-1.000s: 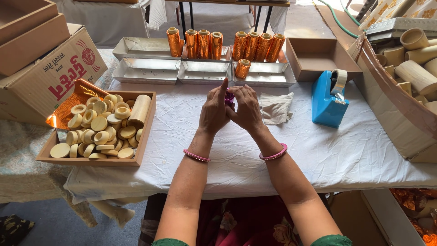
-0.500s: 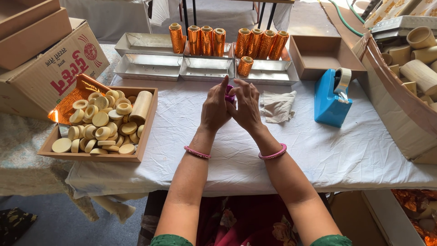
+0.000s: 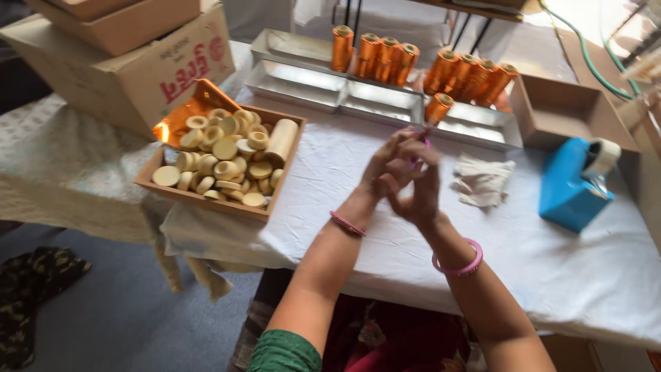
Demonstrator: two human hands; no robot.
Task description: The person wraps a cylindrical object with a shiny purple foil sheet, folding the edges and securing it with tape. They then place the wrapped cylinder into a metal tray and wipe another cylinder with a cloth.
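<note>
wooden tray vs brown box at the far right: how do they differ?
The wooden tray is heaped with pale round caps and one tube; the brown box shows nothing inside. The tray sits at the table's left edge, the box at the far right behind the blue tape dispenser. The tray is wider and shallower. Both are open-topped, rectangular and brown.

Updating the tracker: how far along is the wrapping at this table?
Done: nine orange foil-wrapped tubes stand by the metal trays. In hand: left hand and right hand pinch a small purple piece. Left: a wooden tray of bare round caps.
</note>
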